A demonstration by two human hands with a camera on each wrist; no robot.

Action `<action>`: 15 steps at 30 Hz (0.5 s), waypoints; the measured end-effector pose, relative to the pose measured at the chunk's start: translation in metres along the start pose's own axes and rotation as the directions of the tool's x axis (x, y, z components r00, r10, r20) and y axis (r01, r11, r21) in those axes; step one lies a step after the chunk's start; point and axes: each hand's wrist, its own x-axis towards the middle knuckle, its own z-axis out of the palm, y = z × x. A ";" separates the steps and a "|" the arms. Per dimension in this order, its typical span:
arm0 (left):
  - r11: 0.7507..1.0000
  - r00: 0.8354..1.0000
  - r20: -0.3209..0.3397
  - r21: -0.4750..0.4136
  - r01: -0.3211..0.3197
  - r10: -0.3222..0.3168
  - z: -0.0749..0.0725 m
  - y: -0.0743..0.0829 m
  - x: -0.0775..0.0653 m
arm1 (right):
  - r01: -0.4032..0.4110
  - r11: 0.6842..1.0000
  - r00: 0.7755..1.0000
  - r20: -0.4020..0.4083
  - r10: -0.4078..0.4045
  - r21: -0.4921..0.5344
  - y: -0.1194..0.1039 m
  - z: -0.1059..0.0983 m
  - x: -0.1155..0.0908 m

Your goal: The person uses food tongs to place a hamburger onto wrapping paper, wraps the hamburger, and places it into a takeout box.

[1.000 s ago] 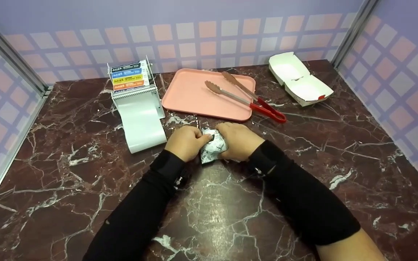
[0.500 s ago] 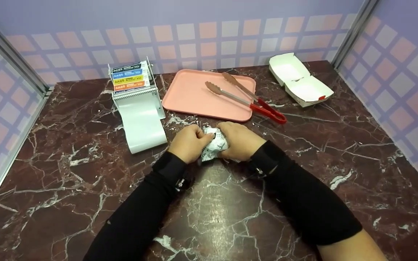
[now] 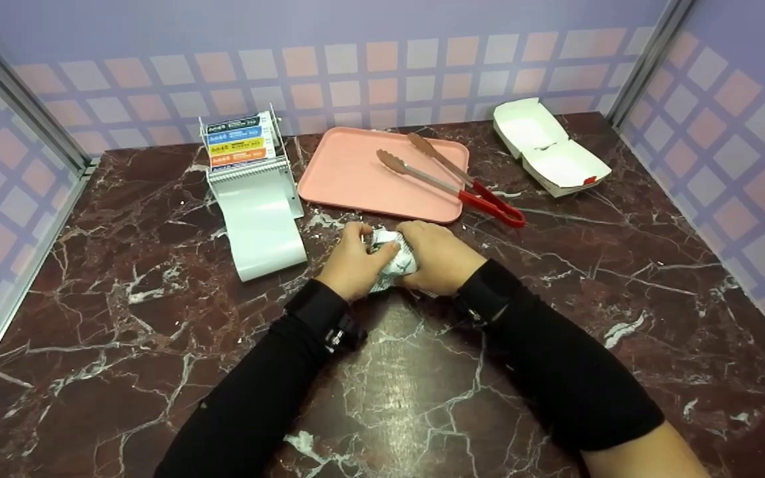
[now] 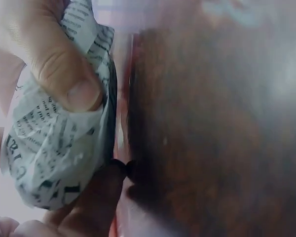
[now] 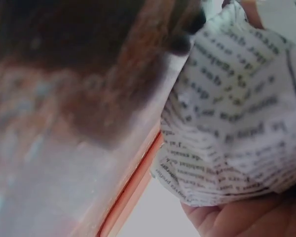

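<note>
A small packet [image 3: 401, 263] wrapped in white newsprint-patterned paper sits between both hands, in front of the pink tray. My left hand [image 3: 350, 264] holds its left side, thumb laid across the paper and the forefinger towards the far edge. From the right, my right hand [image 3: 441, 259] grips the packet with fingers over the far side and thumb at the near side. Close up in the left wrist view, the crumpled wrapper [image 4: 54, 143] bulges, with a thumb pressed into it. Printed lines and creases cover the wrapper [image 5: 227, 118] in the right wrist view. The packet's contents are hidden.
Behind the hands lies a pink tray [image 3: 349, 172] with red-handled tongs [image 3: 489, 202] resting across its right edge. A dispenser [image 3: 243, 149] with coloured labels and a hanging white strip [image 3: 259, 232] stands left. An open white carton [image 3: 552, 149] is at the back right.
My left hand has shifted slightly right and its thumb and forefinger have spread further apart over the packet. The paper corner at the near side shows less. The right hand has barely moved.
</note>
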 end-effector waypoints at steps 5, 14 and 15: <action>0.998 0.999 0.052 -0.062 0.005 -0.002 0.001 -0.004 0.003 | 0.003 1.000 1.000 0.001 -0.003 -0.012 0.001 0.000 0.000; 0.993 0.996 0.087 -0.115 -0.015 0.025 -0.016 -0.003 0.007 | -0.039 0.998 0.998 0.051 0.042 -0.056 0.001 -0.001 -0.001; 0.992 0.997 0.077 -0.123 -0.021 0.030 -0.017 -0.004 0.008 | -0.041 0.997 0.998 0.053 0.045 -0.065 0.000 -0.001 -0.001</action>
